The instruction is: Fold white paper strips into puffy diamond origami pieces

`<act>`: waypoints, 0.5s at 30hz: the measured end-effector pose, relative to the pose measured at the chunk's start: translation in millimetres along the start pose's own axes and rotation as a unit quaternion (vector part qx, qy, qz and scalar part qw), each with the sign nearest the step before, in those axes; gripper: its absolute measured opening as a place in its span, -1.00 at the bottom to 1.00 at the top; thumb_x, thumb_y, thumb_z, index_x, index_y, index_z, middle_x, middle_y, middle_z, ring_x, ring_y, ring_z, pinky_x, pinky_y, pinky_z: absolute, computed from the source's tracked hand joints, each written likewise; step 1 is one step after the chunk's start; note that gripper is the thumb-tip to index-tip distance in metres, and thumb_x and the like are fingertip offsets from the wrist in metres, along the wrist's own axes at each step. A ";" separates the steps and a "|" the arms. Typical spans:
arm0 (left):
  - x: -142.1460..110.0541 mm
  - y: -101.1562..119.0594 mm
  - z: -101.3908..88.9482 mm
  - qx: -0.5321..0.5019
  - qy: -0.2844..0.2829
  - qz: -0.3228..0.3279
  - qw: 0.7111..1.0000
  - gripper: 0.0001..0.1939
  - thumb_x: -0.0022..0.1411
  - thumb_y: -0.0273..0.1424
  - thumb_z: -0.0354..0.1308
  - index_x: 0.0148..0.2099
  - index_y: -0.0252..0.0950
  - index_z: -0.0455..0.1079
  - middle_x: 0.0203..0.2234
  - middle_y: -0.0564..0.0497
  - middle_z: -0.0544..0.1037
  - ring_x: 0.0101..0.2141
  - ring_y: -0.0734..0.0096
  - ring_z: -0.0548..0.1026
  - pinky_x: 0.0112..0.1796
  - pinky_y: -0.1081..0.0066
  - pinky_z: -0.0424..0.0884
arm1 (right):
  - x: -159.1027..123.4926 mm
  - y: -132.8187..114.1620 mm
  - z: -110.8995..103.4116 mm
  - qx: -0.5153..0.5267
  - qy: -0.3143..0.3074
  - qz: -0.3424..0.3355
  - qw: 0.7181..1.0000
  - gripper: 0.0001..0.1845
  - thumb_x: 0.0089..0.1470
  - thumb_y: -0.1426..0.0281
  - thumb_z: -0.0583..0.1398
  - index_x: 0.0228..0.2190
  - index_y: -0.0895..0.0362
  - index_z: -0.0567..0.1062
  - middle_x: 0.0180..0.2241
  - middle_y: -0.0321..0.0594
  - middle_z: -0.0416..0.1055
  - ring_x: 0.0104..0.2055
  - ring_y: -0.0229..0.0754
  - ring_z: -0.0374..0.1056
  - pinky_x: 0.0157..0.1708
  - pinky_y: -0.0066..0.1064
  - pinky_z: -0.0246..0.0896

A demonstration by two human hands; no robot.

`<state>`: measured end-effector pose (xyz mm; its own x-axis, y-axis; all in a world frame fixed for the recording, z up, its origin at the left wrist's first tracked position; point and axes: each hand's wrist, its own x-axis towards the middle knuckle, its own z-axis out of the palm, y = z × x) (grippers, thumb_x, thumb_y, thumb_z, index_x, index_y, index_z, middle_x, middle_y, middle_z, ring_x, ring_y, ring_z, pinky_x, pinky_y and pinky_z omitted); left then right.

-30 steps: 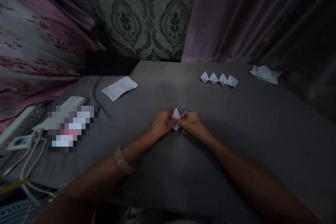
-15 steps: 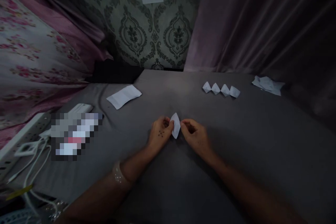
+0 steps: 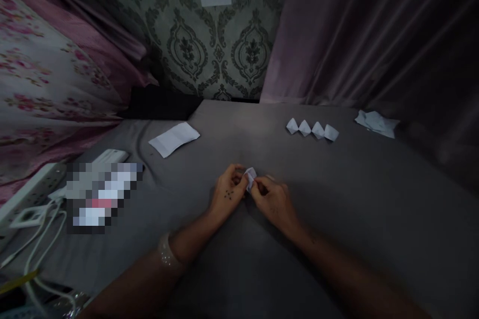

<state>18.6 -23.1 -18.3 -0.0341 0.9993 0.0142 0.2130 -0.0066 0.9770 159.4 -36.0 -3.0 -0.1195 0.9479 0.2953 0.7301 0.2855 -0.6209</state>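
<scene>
Between my two hands is a small folded piece of white paper (image 3: pixel 250 177), held just above the grey cloth. My left hand (image 3: pixel 229 190) pinches its left side between thumb and fingers. From the other side, the thumb and fingers of my right hand (image 3: pixel 274 201) close on its right edge. The fingertips cover part of the paper, so its exact folds are hard to make out. Beyond my right hand, several folded white paper shapes (image 3: pixel 305 128) stand in a row, corner to corner.
A flat stack of white paper (image 3: pixel 174 138) lies at the back left, crumpled white paper (image 3: pixel 377 123) at the back right. On the left are a white power strip (image 3: pixel 30 197), cables (image 3: pixel 44 241) and a blurred-out rectangular item (image 3: pixel 107 197). Black cloth (image 3: pixel 159 103) lies near the wall.
My right hand has moved left and inward onto the paper. The paper was a taller pointed shape and now looks smaller, partly opened or turned between my fingers. The view has shifted slightly.
</scene>
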 end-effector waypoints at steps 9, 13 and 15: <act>4.7 3.5 -2.0 0.012 0.000 -0.030 0.999 -0.69 0.21 -0.16 0.08 -0.29 -0.33 0.42 -0.60 0.09 0.46 -0.66 0.50 0.41 -0.64 0.54 0.34 | -4.0 -0.5 -1.5 -0.032 -0.031 -0.045 0.998 -0.75 0.20 0.36 0.07 -0.31 0.09 0.55 -0.40 -0.22 0.49 -0.39 -0.23 0.39 -0.33 -0.44 0.20; 8.1 1.7 -7.3 0.037 0.026 -0.035 0.998 -0.71 0.21 -0.20 0.08 -0.38 -0.33 0.40 -0.61 0.06 0.50 -0.64 0.47 0.45 -0.63 0.55 0.31 | -10.8 -1.0 -4.8 -0.047 -0.064 -0.118 0.990 -0.69 0.24 0.18 0.06 -0.14 0.04 0.51 -0.33 -0.22 0.51 -0.35 -0.22 0.42 -0.35 -0.45 0.19; 10.4 0.0 -8.8 0.044 0.033 -0.046 0.997 -0.73 0.20 -0.22 0.09 -0.39 -0.33 0.39 -0.64 0.07 0.49 -0.67 0.47 0.44 -0.65 0.54 0.29 | -13.5 -0.2 -5.2 -0.077 -0.097 -0.156 0.980 -0.70 0.26 0.18 0.06 -0.16 0.02 0.52 -0.32 -0.24 0.51 -0.36 -0.23 0.43 -0.41 -0.45 0.16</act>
<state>9.6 -13.0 -16.3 -0.1211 0.9909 -0.0581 0.2907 0.0914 0.9524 164.3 -49.6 -3.1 -0.4683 0.8309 0.3005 0.7286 0.5555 -0.4007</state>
